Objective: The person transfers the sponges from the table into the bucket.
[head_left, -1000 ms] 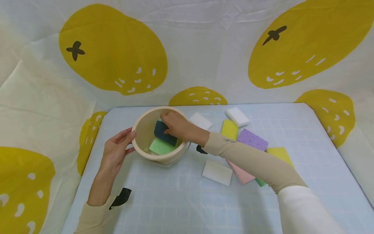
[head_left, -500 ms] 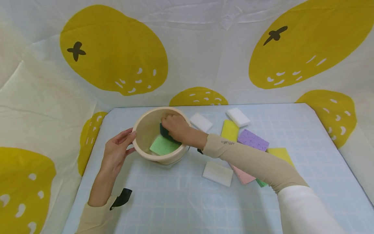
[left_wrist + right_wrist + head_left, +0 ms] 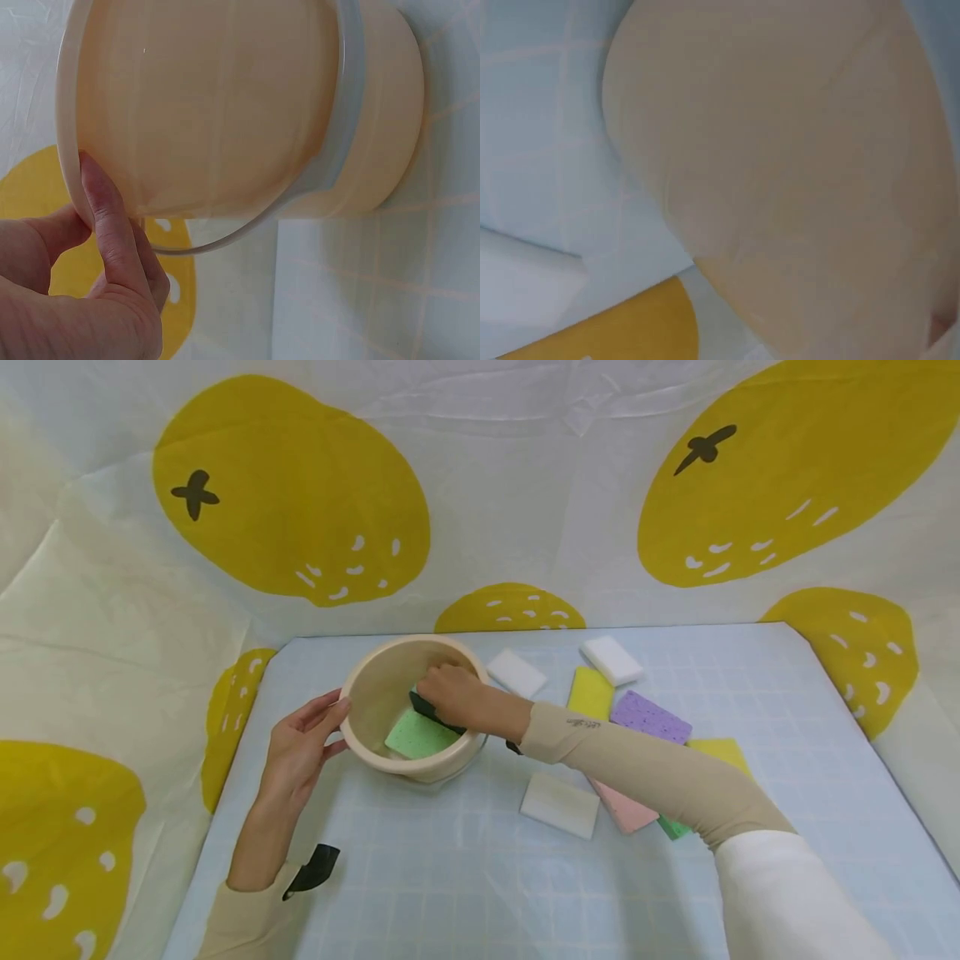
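Note:
My left hand [image 3: 296, 752] pinches the left rim of a cream bucket [image 3: 373, 693] between thumb and fingers. In the left wrist view the bucket [image 3: 202, 97] fills the upper part, its pale handle [image 3: 346, 112] hanging down along the outside. My right hand [image 3: 456, 695] is down inside the bucket, gripping a dark blue-green sponge [image 3: 433, 711]; its fingertips are hidden. A light green sponge [image 3: 417, 737] lies at the bucket's bottom beneath the dark one. In the right wrist view, the bucket's outer wall [image 3: 780, 150] covers nearly everything.
Right of the bucket lie white sponges [image 3: 558, 805], a yellow sponge [image 3: 590, 693], a purple sponge [image 3: 651, 717], a pink sponge [image 3: 624, 806] and a green sponge [image 3: 673, 828]. My right forearm passes over some. A fruit-print cloth [image 3: 525, 510] stands behind the table.
My right hand has sunk deeper into the bucket with the dark sponge, which moved right and tipped, showing less of its face. The left hand stays on the rim.

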The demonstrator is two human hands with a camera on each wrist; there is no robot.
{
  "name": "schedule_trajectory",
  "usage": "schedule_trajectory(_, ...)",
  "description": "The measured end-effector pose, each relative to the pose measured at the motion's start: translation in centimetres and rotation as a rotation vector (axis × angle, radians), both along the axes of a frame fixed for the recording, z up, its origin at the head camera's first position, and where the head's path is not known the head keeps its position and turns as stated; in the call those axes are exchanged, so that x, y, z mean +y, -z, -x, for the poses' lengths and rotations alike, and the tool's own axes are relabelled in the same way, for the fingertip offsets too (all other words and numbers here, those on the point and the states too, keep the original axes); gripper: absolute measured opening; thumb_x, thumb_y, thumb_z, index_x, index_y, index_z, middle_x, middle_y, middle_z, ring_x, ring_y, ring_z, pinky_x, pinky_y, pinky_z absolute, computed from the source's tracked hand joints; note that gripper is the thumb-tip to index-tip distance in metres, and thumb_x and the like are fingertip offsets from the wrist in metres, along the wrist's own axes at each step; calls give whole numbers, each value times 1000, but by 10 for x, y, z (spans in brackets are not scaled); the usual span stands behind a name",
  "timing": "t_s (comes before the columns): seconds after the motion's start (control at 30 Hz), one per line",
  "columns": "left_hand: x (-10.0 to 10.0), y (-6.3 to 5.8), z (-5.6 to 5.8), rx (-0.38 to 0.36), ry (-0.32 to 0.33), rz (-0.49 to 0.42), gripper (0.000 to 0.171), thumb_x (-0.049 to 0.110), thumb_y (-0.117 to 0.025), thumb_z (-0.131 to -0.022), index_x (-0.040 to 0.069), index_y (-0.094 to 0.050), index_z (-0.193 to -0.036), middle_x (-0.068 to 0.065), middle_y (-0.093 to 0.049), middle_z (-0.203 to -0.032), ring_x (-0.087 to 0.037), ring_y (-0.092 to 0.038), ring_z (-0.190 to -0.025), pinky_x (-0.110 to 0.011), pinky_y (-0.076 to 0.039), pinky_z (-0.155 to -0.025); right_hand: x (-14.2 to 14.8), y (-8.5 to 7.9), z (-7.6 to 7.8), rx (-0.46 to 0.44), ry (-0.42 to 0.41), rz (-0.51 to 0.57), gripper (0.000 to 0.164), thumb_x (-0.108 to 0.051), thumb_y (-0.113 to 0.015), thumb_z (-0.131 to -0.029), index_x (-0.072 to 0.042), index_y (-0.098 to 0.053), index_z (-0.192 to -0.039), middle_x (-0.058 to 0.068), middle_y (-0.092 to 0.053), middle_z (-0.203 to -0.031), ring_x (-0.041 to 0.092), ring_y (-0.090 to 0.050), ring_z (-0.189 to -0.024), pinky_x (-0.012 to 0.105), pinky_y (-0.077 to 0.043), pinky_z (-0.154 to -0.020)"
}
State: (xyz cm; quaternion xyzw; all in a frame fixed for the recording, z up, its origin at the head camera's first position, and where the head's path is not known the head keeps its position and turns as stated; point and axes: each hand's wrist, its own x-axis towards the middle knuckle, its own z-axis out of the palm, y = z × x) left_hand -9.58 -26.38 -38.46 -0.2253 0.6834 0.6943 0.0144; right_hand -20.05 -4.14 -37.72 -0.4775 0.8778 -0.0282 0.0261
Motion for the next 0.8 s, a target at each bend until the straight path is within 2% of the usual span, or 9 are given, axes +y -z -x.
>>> schedule_trajectory(0.13,0,0,0,2,4,1,70,42,-81,-87,10,-59,-144,0,-68,-122,-13,-65,-99,-25,-60,-82,3,-4,2,-45,-8,3,8,-5,-68,-97,0,-66,-103,18,-66,-101,32,-65,-92,39,-56,-80)
schedule_trajectory(0.23,0,-1,0,-8,2,2,71,43,-81,-86,10,-58,-145,1,-67,-123,-13,-65,-99,-24,-60,-82,6,-9,2,-68,-18,10,16,-10,-70,-98,1,-66,-109,18,-66,-102,31,-65,-94,38,-56,-82)
schedule_trajectory(0.47,1,-3,1,-37,-13,1,74,46,-81,-84,13,-58,-146,-2,-65,-131,-13,-64,-102,-23,-60,-82,19,-23,2,-187,0,82,27,-11,-68,-100,2,-64,-123,16,-64,-110,28,-62,-99,36,-54,-86)
schedule_trajectory(0.67,1,-3,1,-29,-13,-7,73,44,-82,-84,12,-58,-145,-3,-65,-131,-14,-64,-103,-23,-60,-82,31,-28,1,-172,-31,183,19,-6,-66,-100,2,-64,-117,15,-63,-106,27,-58,-94,34,-52,-84)
schedule_trajectory(0.8,1,-3,0,-16,-6,-18,72,43,-81,-85,10,-58,-146,0,-67,-124,-13,-65,-100,-23,-60,-81,40,-31,1,-186,-4,266,20,-6,-67,-100,0,-65,-119,15,-65,-111,26,-60,-95,32,-54,-84)
